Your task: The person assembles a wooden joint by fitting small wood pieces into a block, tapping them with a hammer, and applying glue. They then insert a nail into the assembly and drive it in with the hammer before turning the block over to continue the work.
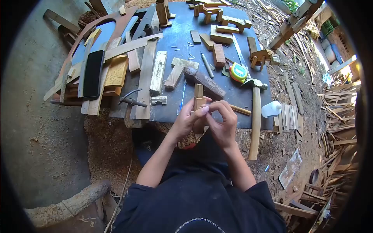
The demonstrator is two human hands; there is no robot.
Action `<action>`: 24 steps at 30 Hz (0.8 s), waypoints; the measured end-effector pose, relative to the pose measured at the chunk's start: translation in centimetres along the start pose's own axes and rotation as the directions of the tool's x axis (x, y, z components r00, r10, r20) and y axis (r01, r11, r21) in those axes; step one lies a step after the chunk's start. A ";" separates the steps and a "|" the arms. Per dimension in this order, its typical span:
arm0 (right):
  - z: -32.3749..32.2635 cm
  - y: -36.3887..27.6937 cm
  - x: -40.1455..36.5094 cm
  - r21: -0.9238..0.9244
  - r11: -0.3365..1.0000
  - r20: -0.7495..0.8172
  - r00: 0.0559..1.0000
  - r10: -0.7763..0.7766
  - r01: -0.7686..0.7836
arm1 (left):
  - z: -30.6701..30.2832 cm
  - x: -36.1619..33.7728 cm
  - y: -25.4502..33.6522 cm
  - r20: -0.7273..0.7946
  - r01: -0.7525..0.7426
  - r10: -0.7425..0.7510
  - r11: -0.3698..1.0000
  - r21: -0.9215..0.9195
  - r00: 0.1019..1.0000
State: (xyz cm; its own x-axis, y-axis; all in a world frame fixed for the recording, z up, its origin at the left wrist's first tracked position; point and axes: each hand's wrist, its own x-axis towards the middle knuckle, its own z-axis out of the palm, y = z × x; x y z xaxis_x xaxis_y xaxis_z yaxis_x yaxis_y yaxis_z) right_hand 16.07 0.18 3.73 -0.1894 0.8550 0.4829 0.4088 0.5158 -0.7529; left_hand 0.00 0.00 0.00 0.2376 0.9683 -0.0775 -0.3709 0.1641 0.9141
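Observation:
My left hand (185, 121) is closed round a small notched wooden block (199, 101), held upright near the front edge of the worktable. The block has a narrower upper end, and its lower part is partly hidden by my fingers. Beside it my right hand (224, 121) is closed in a pinch, its fingertips close against the block. Whatever lies between those fingertips is hidden. Just beyond my hands lies a dark carved wooden piece (206, 82). A pencil-like wooden stick (241, 110) sits to the right of my right hand.
A claw hammer (256, 116) overhangs the right front edge of the table (171, 114), near a white bottle (271, 109). A yellow tape measure (238, 72), a chisel-like tool (207, 64) and several wood blocks lie farther back. At left, a phone (93, 73) rests on boards.

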 end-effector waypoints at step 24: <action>-3.4 -2.2 -5.7 0.148 0.950 0.207 0.948 0.241 -0.274 | 4.2 -9.6 -3.5 -0.184 -0.048 -0.021 0.931 -0.361 0.983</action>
State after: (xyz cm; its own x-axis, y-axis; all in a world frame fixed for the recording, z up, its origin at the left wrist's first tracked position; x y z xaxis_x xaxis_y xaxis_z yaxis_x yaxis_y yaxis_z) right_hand 19.35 -6.01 4.13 -0.2655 0.9464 0.1841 0.3085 0.2643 -0.9138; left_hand 2.74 -10.70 -0.77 0.0757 0.9828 -0.1685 -0.6807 0.1744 0.7115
